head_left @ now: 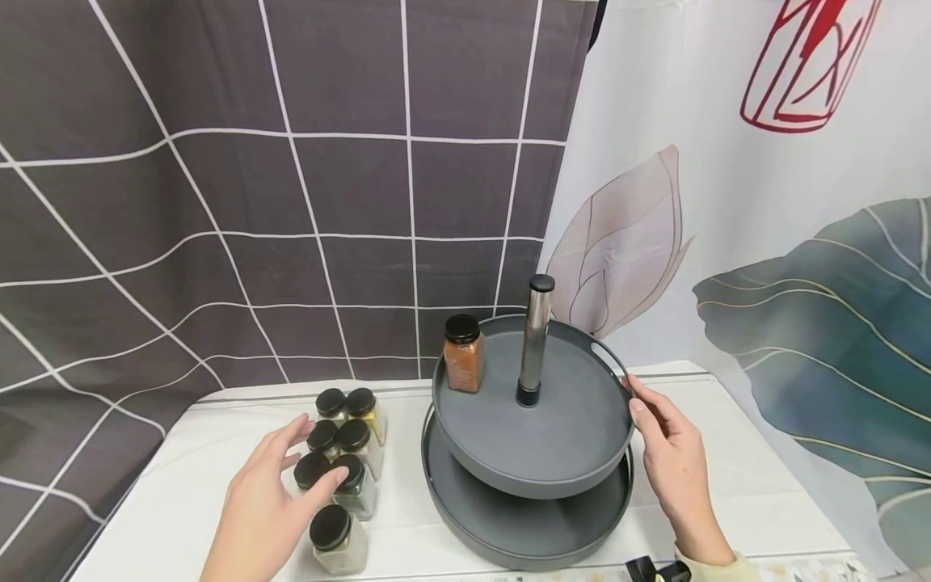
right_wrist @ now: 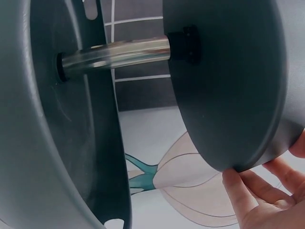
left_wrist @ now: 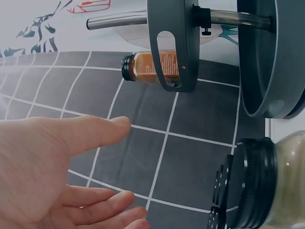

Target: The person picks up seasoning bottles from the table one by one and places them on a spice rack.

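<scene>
A grey two-tier round tray (head_left: 575,436) with a metal centre pole (head_left: 534,343) stands on the table. My right hand (head_left: 672,461) holds the right rim of its upper tier beside the handle slot; in the right wrist view the fingertips (right_wrist: 233,179) meet that tier's edge. One jar of orange-brown spice (head_left: 464,356) with a black lid sits at the upper tier's left. My left hand (head_left: 265,497) hovers over a group of black-lidded spice jars (head_left: 355,477), thumb and fingers apart. Nothing lies between them in the left wrist view.
Those jars stand in two columns left of the tray, with one pale-filled jar (head_left: 338,541) at the near end. A white cloth covers the table (head_left: 189,477). Behind hang a dark grid-patterned curtain (head_left: 349,202) and a white leaf-print cloth (head_left: 640,97).
</scene>
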`<state>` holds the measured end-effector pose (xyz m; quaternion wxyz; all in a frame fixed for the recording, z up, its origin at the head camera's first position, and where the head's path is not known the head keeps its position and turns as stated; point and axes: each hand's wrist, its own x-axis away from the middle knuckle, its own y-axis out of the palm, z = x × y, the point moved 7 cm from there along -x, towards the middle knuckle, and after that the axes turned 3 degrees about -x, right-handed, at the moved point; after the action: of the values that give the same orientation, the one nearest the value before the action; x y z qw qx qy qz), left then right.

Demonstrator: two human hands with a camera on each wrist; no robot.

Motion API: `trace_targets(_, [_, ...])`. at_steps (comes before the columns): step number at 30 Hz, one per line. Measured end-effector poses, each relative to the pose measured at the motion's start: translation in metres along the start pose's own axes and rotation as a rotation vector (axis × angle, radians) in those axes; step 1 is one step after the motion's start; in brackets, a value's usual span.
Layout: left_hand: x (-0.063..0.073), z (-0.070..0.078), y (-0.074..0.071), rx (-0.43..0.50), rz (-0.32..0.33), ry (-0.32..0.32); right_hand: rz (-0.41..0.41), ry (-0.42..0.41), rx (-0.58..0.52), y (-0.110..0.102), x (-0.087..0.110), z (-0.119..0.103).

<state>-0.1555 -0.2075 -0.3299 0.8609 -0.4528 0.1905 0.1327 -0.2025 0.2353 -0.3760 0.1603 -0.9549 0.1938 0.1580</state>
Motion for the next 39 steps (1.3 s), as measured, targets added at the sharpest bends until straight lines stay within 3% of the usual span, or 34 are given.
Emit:
trace_targets(5, [0.010, -0.008, 0.006, -0.005, -0.026, -0.023, 0.001, -0.010, -0.013, 0.000, -0.001, 0.000])
trace_targets(12, [0.024, -0.016, 0.015, -0.018, 0.048, 0.070, 0.009, -0.008, -0.010, 0.000, 0.000, 0.000])
trace_targets(22, [0.043, -0.036, 0.029, -0.023, -0.076, -0.056, 0.014, -0.011, -0.030, 0.000, 0.001, 0.000])
trace_targets(33, [0.057, -0.044, 0.041, -0.014, -0.024, -0.031, 0.016, -0.016, -0.060, 0.001, 0.003, -0.001])
trace_targets(39, [0.063, -0.053, 0.055, 0.030, -0.157, -0.135, 0.015, -0.012, -0.049, -0.001, 0.003, 0.000])
